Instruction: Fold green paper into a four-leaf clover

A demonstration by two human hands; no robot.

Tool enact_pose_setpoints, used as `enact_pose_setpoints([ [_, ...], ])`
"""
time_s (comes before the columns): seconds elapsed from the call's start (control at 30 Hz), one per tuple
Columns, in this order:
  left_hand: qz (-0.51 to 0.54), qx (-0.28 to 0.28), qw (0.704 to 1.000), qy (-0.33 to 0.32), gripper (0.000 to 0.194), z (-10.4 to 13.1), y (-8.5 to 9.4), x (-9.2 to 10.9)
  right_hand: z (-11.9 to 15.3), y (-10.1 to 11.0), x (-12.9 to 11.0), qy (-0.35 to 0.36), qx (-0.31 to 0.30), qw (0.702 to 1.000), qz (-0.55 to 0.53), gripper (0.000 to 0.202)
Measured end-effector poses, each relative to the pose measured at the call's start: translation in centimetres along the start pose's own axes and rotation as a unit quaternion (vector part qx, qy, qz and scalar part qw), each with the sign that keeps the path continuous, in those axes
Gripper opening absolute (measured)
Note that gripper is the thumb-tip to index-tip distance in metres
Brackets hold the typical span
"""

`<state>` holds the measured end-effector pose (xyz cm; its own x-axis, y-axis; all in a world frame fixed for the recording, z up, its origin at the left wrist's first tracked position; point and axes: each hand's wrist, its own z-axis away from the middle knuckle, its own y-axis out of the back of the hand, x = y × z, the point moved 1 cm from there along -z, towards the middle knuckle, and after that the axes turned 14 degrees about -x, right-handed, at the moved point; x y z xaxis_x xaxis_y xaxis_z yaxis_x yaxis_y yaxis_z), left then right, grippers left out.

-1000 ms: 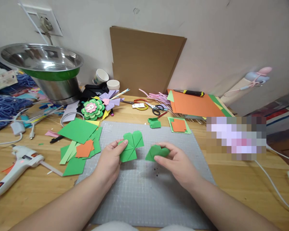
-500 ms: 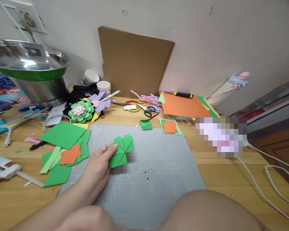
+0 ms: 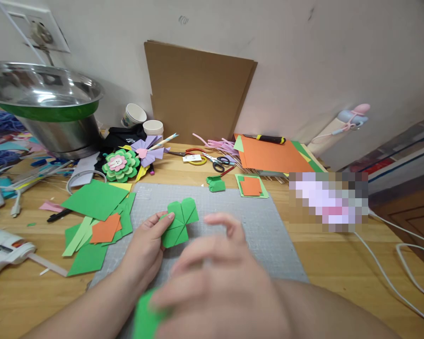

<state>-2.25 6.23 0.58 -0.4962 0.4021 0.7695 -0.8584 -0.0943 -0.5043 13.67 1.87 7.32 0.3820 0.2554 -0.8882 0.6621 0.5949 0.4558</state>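
My left hand [image 3: 150,240] is closed on a green folded paper piece [image 3: 180,222], pinched at its left edge between thumb and fingers. Crease lines cross that piece, and its upper edge is notched. Low in the view, my right hand [image 3: 219,282] is smeared by motion and has several fingers raised. A second green paper piece [image 3: 146,314] sits at its thumb side, pinched there and partly cut off by the frame's bottom. Under both hands lies a grey cutting mat [image 3: 268,245]. At the mat's far edge rests a small folded green paper [image 3: 216,183].
Green and orange paper sheets [image 3: 95,200] are heaped left, near a glue gun [image 3: 7,249]. Behind the mat are scissors [image 3: 219,162], paper flowers [image 3: 120,164], small paper squares [image 3: 251,186] and a utility knife [image 3: 268,139]. A steel basin [image 3: 74,110] stands at left; cardboard [image 3: 201,94] leans on the wall.
My right hand has come up from the bottom edge over the mat, with a green paper piece at its thumb. My left hand stays nearly in place.
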Motion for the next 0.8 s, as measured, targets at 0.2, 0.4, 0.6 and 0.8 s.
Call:
enact_pose_setpoints([
  [0.2, 0.01, -0.002, 1.0, -0.009, 0.03, -0.2, 0.2, -0.4, -1.6, 0.4, 5.8, -0.066, 0.181, 0.883, -0.427, 0.017],
  [0.4, 0.003, -0.024, 1.0, -0.008, 0.033, 0.1, -0.1, -0.5, -1.9, -0.5, 8.0, -0.079, 0.162, 0.857, -0.482, 0.022],
  [0.6, -0.015, -0.036, 0.999, -0.015, 0.04, 0.5, -0.5, -0.7, -2.0, -1.1, 8.1, -0.082, 0.171, 0.862, -0.471, 0.024],
  [0.8, -0.034, -0.04, 0.998, -0.025, 0.039, 0.6, -0.4, -0.9, -1.9, -1.3, 8.1, -0.08, 0.167, 0.864, -0.469, 0.027],
])
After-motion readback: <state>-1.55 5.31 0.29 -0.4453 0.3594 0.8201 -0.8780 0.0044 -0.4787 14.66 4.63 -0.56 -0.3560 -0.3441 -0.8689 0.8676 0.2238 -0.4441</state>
